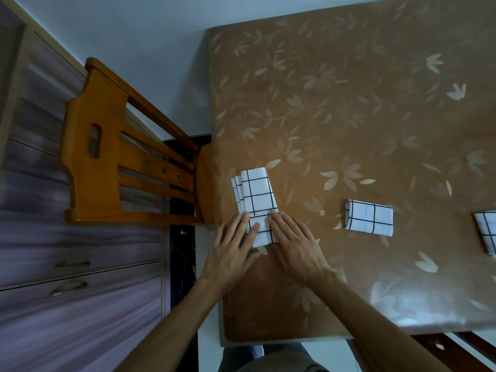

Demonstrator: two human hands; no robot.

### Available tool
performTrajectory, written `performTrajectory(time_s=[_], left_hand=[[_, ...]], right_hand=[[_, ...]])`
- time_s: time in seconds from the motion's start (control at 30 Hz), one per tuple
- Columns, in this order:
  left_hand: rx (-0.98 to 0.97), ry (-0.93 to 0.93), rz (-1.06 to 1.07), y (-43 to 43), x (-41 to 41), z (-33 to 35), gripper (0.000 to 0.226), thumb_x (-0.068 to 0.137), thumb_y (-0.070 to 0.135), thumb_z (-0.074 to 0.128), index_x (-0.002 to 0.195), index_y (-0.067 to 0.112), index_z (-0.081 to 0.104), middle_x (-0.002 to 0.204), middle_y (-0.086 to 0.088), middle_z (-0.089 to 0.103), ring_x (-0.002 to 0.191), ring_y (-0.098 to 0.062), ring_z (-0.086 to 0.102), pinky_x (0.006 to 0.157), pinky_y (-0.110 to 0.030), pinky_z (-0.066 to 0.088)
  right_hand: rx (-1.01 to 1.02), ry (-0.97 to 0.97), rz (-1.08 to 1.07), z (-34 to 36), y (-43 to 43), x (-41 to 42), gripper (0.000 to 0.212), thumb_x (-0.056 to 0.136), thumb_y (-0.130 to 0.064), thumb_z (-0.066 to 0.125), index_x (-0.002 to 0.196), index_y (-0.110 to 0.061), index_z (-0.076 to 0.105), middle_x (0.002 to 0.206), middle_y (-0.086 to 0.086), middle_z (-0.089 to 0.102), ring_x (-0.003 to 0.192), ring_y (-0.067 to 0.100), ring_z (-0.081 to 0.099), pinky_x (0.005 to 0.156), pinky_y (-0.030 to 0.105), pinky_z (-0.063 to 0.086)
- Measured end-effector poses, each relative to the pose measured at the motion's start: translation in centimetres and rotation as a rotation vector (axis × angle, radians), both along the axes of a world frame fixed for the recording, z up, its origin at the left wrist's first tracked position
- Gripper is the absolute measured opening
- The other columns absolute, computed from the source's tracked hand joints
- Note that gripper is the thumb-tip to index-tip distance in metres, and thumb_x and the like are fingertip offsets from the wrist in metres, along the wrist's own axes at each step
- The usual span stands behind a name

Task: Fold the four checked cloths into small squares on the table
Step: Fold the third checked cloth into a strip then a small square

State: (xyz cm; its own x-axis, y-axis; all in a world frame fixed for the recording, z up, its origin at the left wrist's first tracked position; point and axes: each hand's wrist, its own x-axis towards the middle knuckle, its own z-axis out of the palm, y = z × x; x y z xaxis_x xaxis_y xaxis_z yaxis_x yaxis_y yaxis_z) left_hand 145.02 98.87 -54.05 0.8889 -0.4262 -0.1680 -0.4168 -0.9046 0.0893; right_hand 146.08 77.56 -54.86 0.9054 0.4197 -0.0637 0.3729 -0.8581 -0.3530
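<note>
Our left hand (233,251) and right hand (295,245) lie flat, fingers straight, gripping nothing, pressing the near end of the checked cloth (257,194) at the left edge of the tabletop (349,103). Its long axis runs away from us, both hands equally near.

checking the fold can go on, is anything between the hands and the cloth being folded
Nothing visible. The left hand and right hand press flat on the near end of the long cloth; two folded cloths lie apart to its right.
</note>
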Motion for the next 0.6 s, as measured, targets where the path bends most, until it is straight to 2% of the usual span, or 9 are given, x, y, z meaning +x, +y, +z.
performTrajectory(time_s=[0.07, 0.2, 0.3, 0.4, 0.5, 0.6], left_hand=[[-0.012, -0.01, -0.009, -0.2, 0.4, 0.2, 0.055, 0.103, 0.044, 0.035, 0.149, 0.012, 0.04, 0.157, -0.017, 0.034, 0.147, -0.031, 0.03, 0.11, -0.05, 0.038], [-0.222, -0.058, 0.055, -0.8, 1.6, 1.5, 0.039, 0.104, 0.03, 0.039, 0.129, 0.008, 0.059, 0.137, -0.014, 0.058, 0.132, -0.027, 0.05, 0.098, -0.042, 0.051], [-0.409, 0.023, 0.24, -1.1, 3.3, 3.2, 0.036, 0.104, 0.035, 0.038, 0.127, 0.014, 0.056, 0.114, -0.007, 0.066, 0.105, -0.02, 0.062, 0.078, -0.034, 0.057], [-0.437, 0.08, 0.361, -0.9, 5.4, 3.6, 0.037, 0.105, 0.04, 0.038, 0.136, 0.022, 0.046, 0.102, -0.002, 0.065, 0.086, -0.016, 0.063, 0.064, -0.025, 0.05], [-0.446, 0.119, 0.462, -1.0, 7.6, 3.4, 0.042, 0.103, 0.048, 0.036, 0.138, 0.025, 0.041, 0.106, -0.001, 0.066, 0.084, -0.015, 0.065, 0.06, -0.02, 0.042], [-0.434, 0.104, 0.45, -1.2, 8.9, 2.7, 0.051, 0.101, 0.049, 0.041, 0.143, 0.02, 0.038, 0.128, -0.004, 0.061, 0.1, -0.016, 0.065, 0.067, -0.021, 0.049]], right_hand=[[0.041, 0.022, -0.006, 0.9, 0.2, 0.4, 0.056, 0.094, -0.034, 0.039, 0.144, -0.01, 0.046, 0.151, 0.006, 0.044, 0.14, 0.021, 0.038, 0.107, 0.039, 0.042], [0.169, 0.103, -0.041, 2.2, 0.1, 1.7, 0.062, 0.084, -0.026, 0.043, 0.143, -0.008, 0.043, 0.142, 0.009, 0.051, 0.121, 0.027, 0.05, 0.097, 0.043, 0.048], [0.325, 0.146, -0.163, 3.0, 0.4, 3.2, 0.054, 0.089, -0.015, 0.05, 0.142, -0.013, 0.04, 0.129, 0.005, 0.059, 0.107, 0.025, 0.056, 0.089, 0.038, 0.045], [0.461, 0.255, -0.338, 3.8, 1.1, 5.3, 0.041, 0.098, -0.021, 0.054, 0.137, -0.02, 0.041, 0.118, 0.001, 0.063, 0.101, 0.017, 0.061, 0.082, 0.031, 0.048], [0.437, 0.227, -0.404, 3.6, 1.9, 6.9, 0.037, 0.096, -0.022, 0.057, 0.13, -0.014, 0.043, 0.106, 0.004, 0.064, 0.088, 0.021, 0.064, 0.071, 0.036, 0.052], [0.361, 0.189, -0.48, 3.3, 2.6, 7.6, 0.04, 0.094, -0.021, 0.06, 0.13, -0.012, 0.046, 0.105, 0.004, 0.059, 0.085, 0.021, 0.061, 0.067, 0.033, 0.05]])
